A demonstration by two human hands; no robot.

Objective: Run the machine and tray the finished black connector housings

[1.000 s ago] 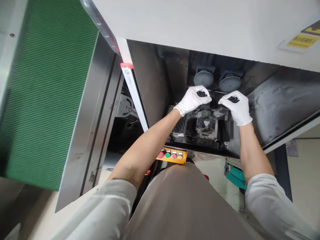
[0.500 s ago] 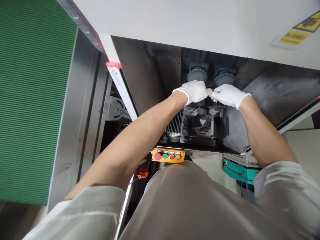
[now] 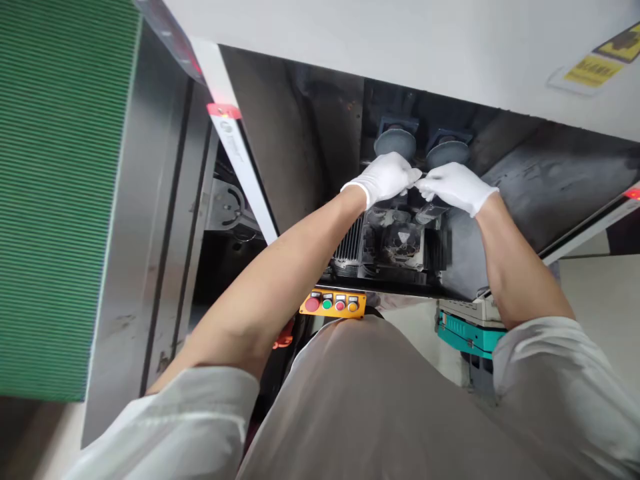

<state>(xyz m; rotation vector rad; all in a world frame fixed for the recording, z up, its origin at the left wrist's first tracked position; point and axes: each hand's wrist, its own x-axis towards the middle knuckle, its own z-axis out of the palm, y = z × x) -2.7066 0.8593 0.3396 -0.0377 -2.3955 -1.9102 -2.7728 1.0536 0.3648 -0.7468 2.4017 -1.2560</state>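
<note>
Both my hands wear white gloves and reach into the open machine bay (image 3: 330,120). My left hand (image 3: 387,179) has its fingers pinched together, pointing right. Opposite it, my right hand (image 3: 453,185) is closed too, its fingertips almost meeting the left ones. Whatever lies between the fingertips is too small to make out. Just beyond the hands are two grey round discs, the left disc (image 3: 395,143) and the right disc (image 3: 449,153). Below the hands sit a dusty fan-like unit (image 3: 403,241) and a finned motor (image 3: 349,243).
A yellow button panel (image 3: 333,303) is on the bay's near edge, against my body. At left runs a green ribbed belt (image 3: 60,200) beside a metal frame (image 3: 145,200). A white cover (image 3: 380,40) overhangs the bay. A teal case (image 3: 467,333) stands at lower right.
My fingertips stay close together while the left hand has shifted slightly left and its wrist has turned a little. The whole view has moved slightly.
</note>
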